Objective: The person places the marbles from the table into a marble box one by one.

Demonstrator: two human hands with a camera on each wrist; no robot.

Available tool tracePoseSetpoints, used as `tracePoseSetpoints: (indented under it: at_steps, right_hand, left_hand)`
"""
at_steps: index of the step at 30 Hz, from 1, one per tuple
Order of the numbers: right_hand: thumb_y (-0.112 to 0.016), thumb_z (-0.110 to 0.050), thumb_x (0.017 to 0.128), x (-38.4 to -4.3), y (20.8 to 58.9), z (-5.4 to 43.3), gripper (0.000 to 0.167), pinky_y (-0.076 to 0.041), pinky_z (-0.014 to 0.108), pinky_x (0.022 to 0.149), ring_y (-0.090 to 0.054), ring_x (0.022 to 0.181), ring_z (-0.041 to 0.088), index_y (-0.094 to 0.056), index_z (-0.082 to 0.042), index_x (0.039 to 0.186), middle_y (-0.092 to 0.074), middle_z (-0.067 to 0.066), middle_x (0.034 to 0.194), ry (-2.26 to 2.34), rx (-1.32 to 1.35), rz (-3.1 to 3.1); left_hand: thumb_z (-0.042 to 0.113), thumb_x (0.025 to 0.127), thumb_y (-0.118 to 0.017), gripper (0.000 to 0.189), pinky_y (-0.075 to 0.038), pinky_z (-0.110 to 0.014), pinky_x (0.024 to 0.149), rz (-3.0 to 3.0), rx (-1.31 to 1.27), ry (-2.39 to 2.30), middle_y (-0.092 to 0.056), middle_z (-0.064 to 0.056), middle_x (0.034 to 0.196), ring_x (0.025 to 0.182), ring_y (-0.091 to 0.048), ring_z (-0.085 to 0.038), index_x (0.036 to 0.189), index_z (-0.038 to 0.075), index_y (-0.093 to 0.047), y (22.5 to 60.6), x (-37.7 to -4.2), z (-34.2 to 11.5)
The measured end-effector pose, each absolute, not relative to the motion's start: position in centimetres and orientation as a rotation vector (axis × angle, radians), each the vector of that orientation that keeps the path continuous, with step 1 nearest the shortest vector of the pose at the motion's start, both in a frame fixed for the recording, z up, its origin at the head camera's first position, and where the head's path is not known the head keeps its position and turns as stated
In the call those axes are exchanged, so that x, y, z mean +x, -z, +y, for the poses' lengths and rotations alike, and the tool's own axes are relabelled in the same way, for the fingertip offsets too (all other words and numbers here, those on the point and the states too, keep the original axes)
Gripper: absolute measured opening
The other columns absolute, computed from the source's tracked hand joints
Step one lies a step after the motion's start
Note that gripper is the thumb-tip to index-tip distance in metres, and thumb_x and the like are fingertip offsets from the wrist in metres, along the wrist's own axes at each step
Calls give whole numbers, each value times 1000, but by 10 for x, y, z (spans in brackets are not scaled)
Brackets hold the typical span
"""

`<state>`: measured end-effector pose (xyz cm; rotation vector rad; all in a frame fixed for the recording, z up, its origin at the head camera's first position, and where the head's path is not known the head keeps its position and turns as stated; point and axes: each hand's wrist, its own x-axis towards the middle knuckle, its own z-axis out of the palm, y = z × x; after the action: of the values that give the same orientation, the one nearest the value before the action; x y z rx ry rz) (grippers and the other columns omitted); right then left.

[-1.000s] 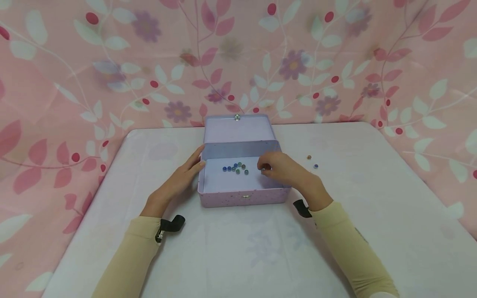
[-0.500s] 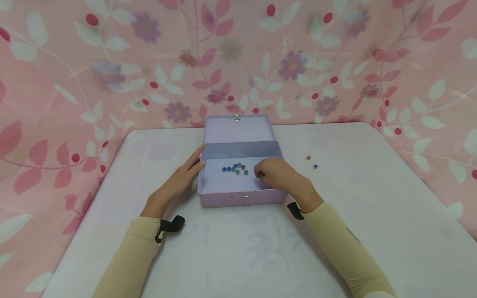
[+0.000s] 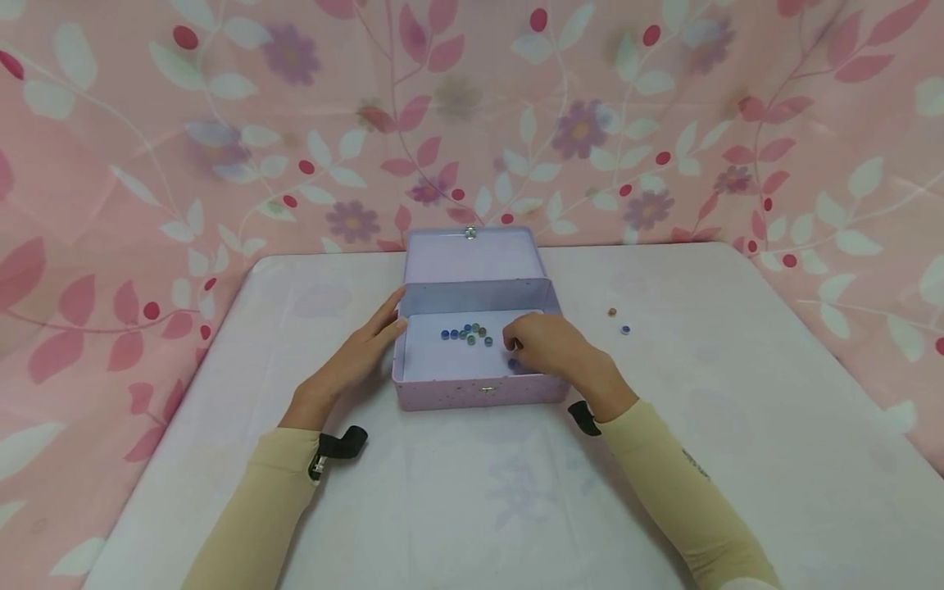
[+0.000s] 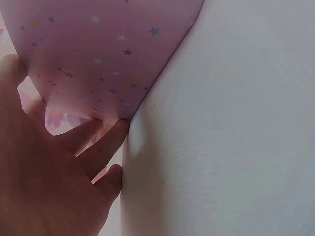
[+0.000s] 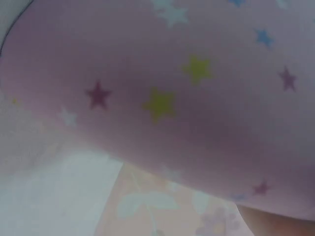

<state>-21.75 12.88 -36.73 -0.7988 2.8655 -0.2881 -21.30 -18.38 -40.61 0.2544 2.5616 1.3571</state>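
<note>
A lilac tin box (image 3: 435,362) lies with its hinged lid (image 3: 472,258) folded back. Several small glass marbles (image 3: 471,340), blue, green and brownish, sit on its floor. My left hand (image 3: 354,352) rests with extended fingers along the box's left side; in the left wrist view its fingertips (image 4: 120,129) meet the star-printed wall. Inside the right half of the box, my right hand (image 3: 553,344) hangs with curled fingers. Just below them is a dark blue marble (image 3: 512,363). I cannot tell whether the curled fingers still hold anything. The box wall (image 5: 221,132) hides most of that hand in the right wrist view.
Two more marbles lie on the table right of the box, one amber (image 3: 612,311) and one blue (image 3: 625,329). A white cloth (image 3: 472,508) covers the table. Behind stands a pink floral curtain (image 3: 457,123). The box carries a metal front clasp (image 3: 487,389).
My right hand has moved slightly left and deeper into the box. A blue marble seen at its fingertips before now shows lower, below the fingers. The left hand stays put.
</note>
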Motion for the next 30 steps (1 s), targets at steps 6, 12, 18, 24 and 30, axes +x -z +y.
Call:
tracePoseSetpoints:
  at_steps: [6,12,18,24,30]
  right_hand:
    - [-61,-10,94,-216,363,134,17,-55,37,88,-60,88,17,-74,-12,105,-72,0,100,417,-762,2826]
    - [-59,-6,93,-216,351,144,21,-55,39,87,-62,90,19,-74,-8,107,-73,3,101,504,-800,2853]
    - [-61,-5,93,-221,341,157,19,-55,40,86,-62,89,21,-73,-4,108,-72,7,100,611,-807,2899]
    - [-63,-2,91,-226,333,176,18,-54,42,88,-63,94,24,-72,-3,108,-71,9,102,755,-822,2931]
    - [-60,-3,92,-230,326,197,19,-53,45,90,-61,95,26,-72,-3,107,-70,11,101,853,-762,2972]
  left_hand:
    - [58,102,-39,56,-10,-67,120,2564,257,-1360,-21,-1,167,155,-19,-26,148,65,-8,406,-214,-182]
    - [63,100,-38,56,-10,-67,120,2564,254,-1351,-20,1,167,155,-18,-26,147,67,-7,407,-214,-182]
    - [57,103,-38,56,-10,-67,120,2575,253,-1347,-20,0,167,155,-19,-26,149,64,-7,405,-213,-183]
    - [58,103,-37,57,-10,-68,119,2578,260,-1338,-19,-1,167,155,-19,-28,150,62,-6,405,-213,-183]
    - [57,103,-37,56,-11,-68,119,2580,268,-1341,-20,0,167,155,-19,-27,149,63,-6,405,-212,-182]
